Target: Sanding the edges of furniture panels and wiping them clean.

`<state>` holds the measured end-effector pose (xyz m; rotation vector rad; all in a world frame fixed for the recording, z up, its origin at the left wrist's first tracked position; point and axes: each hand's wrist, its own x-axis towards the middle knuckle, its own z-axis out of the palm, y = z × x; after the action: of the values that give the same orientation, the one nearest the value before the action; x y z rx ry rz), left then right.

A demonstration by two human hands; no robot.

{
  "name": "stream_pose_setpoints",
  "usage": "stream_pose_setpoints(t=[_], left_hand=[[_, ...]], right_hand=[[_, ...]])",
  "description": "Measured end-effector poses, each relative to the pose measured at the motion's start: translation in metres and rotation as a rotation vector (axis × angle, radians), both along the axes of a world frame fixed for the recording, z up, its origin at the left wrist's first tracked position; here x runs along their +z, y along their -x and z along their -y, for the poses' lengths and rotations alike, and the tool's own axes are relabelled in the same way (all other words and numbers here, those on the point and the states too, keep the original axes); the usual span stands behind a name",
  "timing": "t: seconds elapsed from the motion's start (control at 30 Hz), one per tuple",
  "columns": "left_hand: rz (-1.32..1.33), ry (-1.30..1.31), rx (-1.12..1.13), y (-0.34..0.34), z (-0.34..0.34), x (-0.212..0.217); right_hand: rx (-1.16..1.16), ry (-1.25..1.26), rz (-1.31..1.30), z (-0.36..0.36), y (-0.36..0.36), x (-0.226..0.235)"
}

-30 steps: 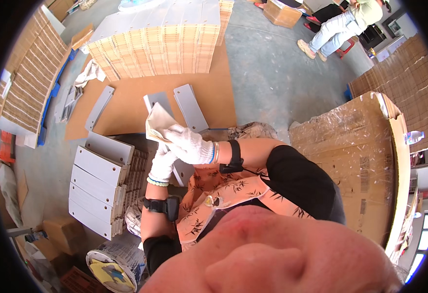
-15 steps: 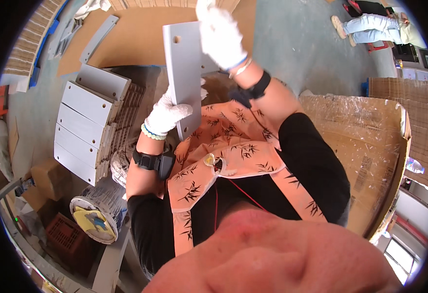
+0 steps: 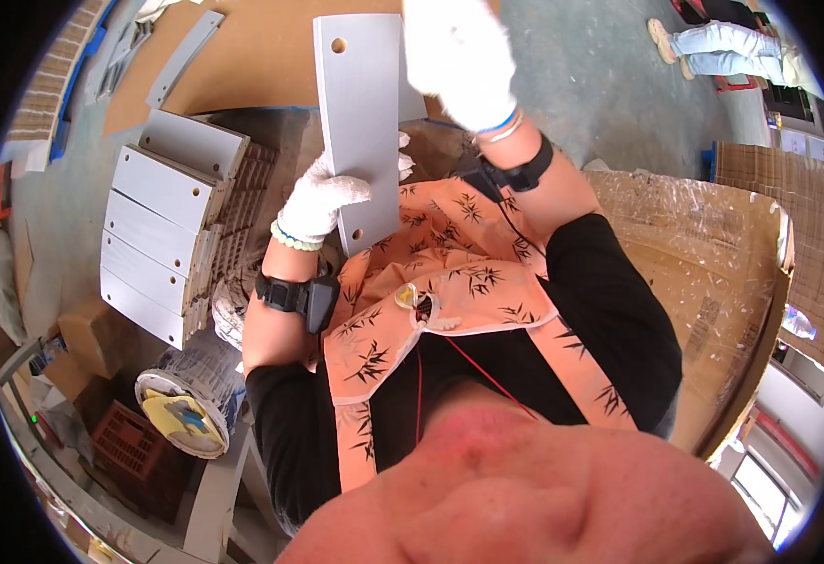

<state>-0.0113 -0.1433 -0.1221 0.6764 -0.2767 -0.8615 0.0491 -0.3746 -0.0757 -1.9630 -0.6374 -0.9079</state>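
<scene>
Holding: a grey board (image 3: 360, 132) stands upright in front of the chest, gripped by both gloved hands.
Left hand (image 3: 323, 197): clasps the board's left edge near its lower end.
Right hand (image 3: 459, 61): grips the board's right edge higher up.
Board: a round hole at each end.
Left side: stack of grey boards (image 3: 163, 226).
Near left: a bucket (image 3: 186, 404).

The grey panel (image 3: 360, 122) stands upright before the chest, gripped by the left hand (image 3: 323, 197) at its lower edge and the right hand (image 3: 459, 61) at its upper right; left of it a stack of grey panels (image 3: 163, 226) blocks the way; a bucket (image 3: 186, 404) sits below that; to the right a wrapped cardboard pallet (image 3: 713, 273) crowds close; bare floor (image 3: 581, 85) lies open ahead on the right.
</scene>
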Motion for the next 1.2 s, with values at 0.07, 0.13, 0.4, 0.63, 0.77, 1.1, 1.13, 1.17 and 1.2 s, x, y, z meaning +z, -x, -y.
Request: stream_pose_setpoints(t=[0.07, 0.13, 0.4, 0.63, 0.77, 1.1, 1.13, 1.17, 1.2], left_hand=[[-0.032, -0.116, -0.034, -0.001, -0.002, -0.005], [0.003, -0.21, -0.067, -0.003, -0.003, -0.003], [0.175, -0.086, 0.065, -0.001, 0.012, 0.006], [0.165, -0.191, 0.344, -0.014, -0.001, 0.013], [0.258, -0.42, 0.567, -0.013, 0.001, 0.01], [0.095, -0.336, 0.954, -0.023, -0.024, 0.017], [0.185, -0.399, 0.961, -0.023, -0.026, 0.019], [0.227, -0.455, 0.953, -0.023, -0.027, 0.021], [0.221, -0.456, 0.964, -0.021, -0.031, 0.021]], right_hand=[[-0.186, 0.427, 0.152, -0.027, 0.015, 0.006], [-0.127, 0.454, 0.066, -0.048, 0.03, 0.018], [-0.177, 0.104, -0.092, -0.003, -0.014, -0.004], [-0.068, 0.004, -0.059, -0.028, 0.013, 0.004], [-0.199, 0.423, -0.044, -0.052, 0.031, -0.021], [0.13, 0.178, -0.494, -0.078, 0.051, -0.028], [0.122, 0.143, -0.535, -0.074, 0.044, -0.027], [0.116, 0.049, -0.467, -0.076, 0.036, -0.03], [0.126, 0.054, -0.47, -0.08, 0.037, -0.01]])
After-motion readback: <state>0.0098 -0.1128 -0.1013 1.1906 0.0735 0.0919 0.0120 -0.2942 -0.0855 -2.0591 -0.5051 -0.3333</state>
